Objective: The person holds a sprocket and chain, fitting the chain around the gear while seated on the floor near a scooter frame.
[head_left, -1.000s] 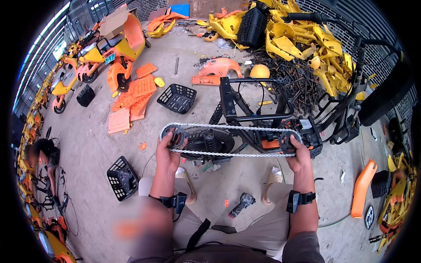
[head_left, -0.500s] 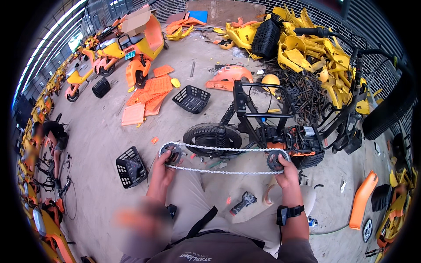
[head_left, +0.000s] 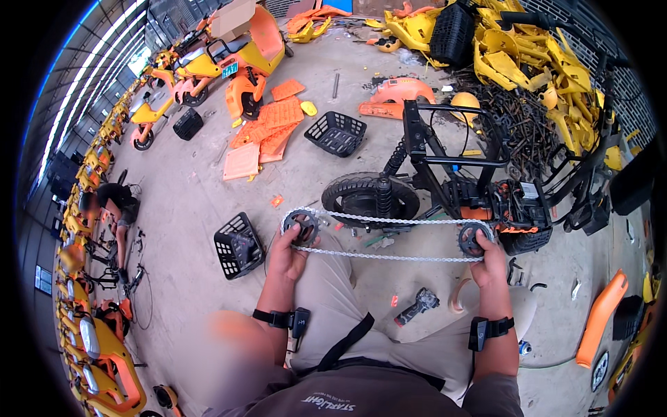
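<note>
As hands (head_left: 287, 257) (head_left: 492, 261) grip sprockets (head_left: 303, 228) (head_left: 474, 240), chain (head_left: 389, 258) (silver) spans between.

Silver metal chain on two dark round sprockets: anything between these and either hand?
Nothing visible. The left hand grips the dark round left sprocket, the right hand the dark round right sprocket; the silver metal chain loops around both. The black metal scooter frame stands beyond the chain, not in between.
</note>
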Available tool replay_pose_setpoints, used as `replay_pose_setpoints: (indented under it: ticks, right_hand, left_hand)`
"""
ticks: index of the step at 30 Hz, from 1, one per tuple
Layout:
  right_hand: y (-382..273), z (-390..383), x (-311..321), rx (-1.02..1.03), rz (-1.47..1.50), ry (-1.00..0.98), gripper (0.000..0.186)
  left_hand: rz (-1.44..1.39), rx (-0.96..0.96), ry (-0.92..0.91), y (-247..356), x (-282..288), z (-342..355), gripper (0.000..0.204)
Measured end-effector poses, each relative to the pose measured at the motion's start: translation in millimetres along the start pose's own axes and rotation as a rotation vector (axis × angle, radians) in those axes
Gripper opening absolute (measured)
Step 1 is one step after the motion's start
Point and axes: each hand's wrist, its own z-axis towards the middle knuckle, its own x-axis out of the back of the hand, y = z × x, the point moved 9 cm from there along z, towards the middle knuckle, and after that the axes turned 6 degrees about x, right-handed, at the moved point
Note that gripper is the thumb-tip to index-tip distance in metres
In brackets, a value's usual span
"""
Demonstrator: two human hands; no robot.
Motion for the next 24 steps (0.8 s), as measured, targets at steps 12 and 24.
replay_pose_setpoints:
  ticks: [12, 24]
  right_hand:
    - [-7, -10, 0, -0.019, 0.114, -0.127, 0.026]
    - [12, -28, -1, -0.115, 0.171, -0.176, 0.032]
  left_hand:
    - [0.058, -0.084, 0.014, 11, 2, -1, 0.033]
    - [0.063, -0.073, -0.05, 15, 28, -10, 0.039]
